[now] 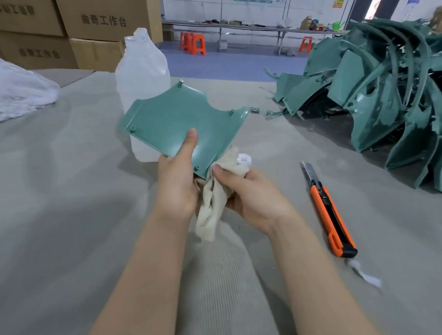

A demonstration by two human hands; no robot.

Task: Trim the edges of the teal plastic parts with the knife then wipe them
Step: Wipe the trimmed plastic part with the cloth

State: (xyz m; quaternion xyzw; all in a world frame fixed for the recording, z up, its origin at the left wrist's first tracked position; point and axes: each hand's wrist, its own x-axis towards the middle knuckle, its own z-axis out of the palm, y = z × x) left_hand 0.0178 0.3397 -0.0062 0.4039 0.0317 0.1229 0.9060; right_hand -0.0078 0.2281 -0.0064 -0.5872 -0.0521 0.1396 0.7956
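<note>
My left hand holds a flat teal plastic part above the table, thumb lying on its upper face. My right hand grips a beige cloth and presses it against the part's lower right edge. A small white scrap shows at my right fingertips. An orange and black utility knife lies on the table to the right of my hands, blade pointing away from me.
A heap of teal plastic parts fills the right side of the grey table. A translucent plastic bottle stands behind the held part. White plastic wrap and cardboard boxes are at the left. A white scrap lies near the knife.
</note>
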